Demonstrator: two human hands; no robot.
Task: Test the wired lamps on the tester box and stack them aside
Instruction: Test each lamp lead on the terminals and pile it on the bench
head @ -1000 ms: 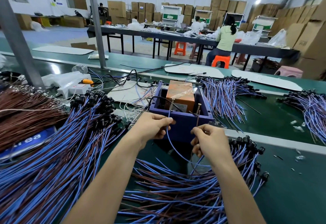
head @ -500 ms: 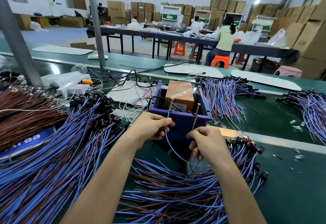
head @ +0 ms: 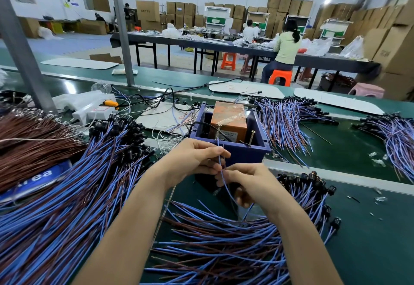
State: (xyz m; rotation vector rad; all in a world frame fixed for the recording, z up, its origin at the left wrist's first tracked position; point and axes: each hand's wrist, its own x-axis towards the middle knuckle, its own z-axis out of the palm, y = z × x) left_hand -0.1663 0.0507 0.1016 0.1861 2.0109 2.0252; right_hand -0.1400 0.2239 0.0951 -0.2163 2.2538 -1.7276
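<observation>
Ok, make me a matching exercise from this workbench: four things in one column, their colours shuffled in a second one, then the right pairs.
Things:
1 wire pinched by the left hand
2 power strip
3 wire bundle at far left
4 stool under the seated person

Colours:
A orange
B blue
C white
D brown

Pairs: 1-B, 2-C, 3-D, 4-A

The left hand (head: 192, 161) and right hand (head: 253, 186) meet just before the blue box (head: 242, 152), both pinching one blue wire (head: 224, 182) that rises toward the left screw (head: 218, 132) on its near rim. Lamps (head: 67, 206) lie heaped on the green worktop (head: 363, 240) to the left and under the wrists
</observation>
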